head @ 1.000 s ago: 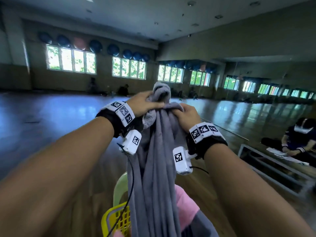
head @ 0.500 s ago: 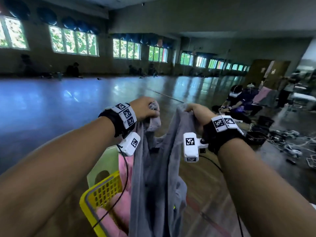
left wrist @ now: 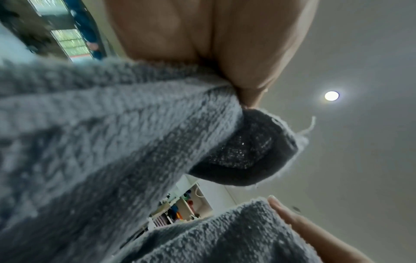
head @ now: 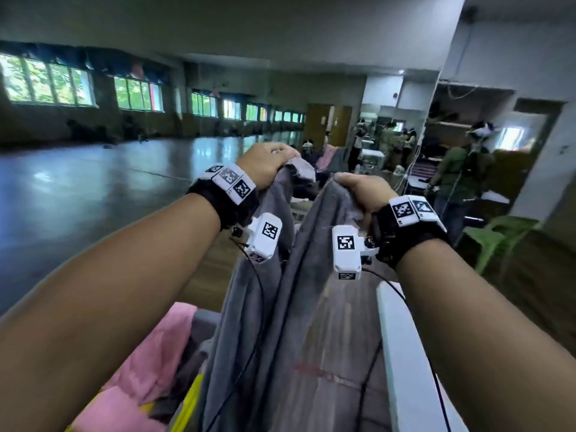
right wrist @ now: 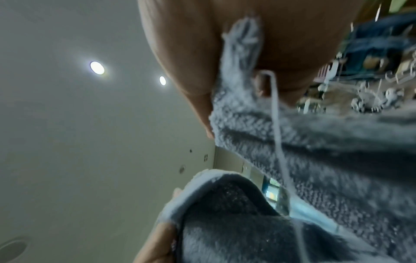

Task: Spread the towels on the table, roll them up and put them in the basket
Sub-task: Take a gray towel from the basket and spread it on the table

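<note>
Since a second ago: hands drawn apart from a joined clutch, top edge of the grey towel (head: 265, 322) now opened between them, view swung rightward toward the white worktop (head: 405, 363).

Left hand (head: 268, 165) curled over one upper corner of the towel, thumb pinching the cloth against the fingers (left wrist: 258, 53) in the wrist view. Right hand (head: 361, 194) likewise closed on the other corner, a tuft of pile showing between its fingers (right wrist: 180, 62). Both raised in front, near each other but apart, the cloth sagging in a fold between them and hanging straight down in long pleats.

Lower end of the towel out of view past the bottom edge; cannot tell whether clear of the basket (head: 190, 397), whose yellow rim shows just beside the hanging cloth. Pink towel (head: 149, 353) bunched there at lower left, apparently in the basket and unrolled, with more grey cloth beside it.

Progress, judged from this: very early. Nothing spread, nothing rolled. One towel lifted and partly opened; still to come, laying flat on the worktop, rolling, returning to the basket, then the same for the pink one and any others.
</note>
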